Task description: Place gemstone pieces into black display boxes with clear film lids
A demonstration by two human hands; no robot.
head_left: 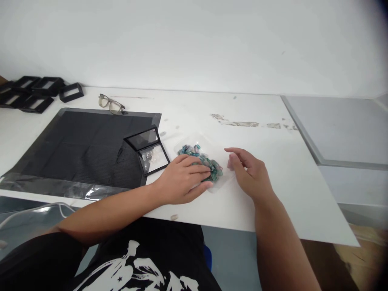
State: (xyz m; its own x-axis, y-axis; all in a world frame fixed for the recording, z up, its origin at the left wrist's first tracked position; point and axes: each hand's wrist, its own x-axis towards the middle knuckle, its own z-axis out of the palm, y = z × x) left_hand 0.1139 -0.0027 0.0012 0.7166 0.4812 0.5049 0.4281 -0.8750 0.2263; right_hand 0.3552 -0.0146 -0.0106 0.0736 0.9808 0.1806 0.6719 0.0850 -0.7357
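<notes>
My left hand (186,180) lies flat, palm down, over a clear plastic bag (226,180) and covers part of it. Small glossy teal and blue pieces (216,169) show through the bag around my fingers; their exact kind is unclear. Just right of the bag, my right hand (250,171) hovers with the index finger stretched out and the thumb apart from it. Nothing is visible between those fingers. Left of the bag stands an open black case (154,155) with a clear window in its raised lid and several small pale pieces inside.
A dark mat (87,145) under clear film covers the left of the white table (273,194). Glasses (111,104) lie behind it, and several black boxes (45,87) sit at the far left. Tape residue (245,124) marks the back; a grey panel (342,129) adjoins on the right.
</notes>
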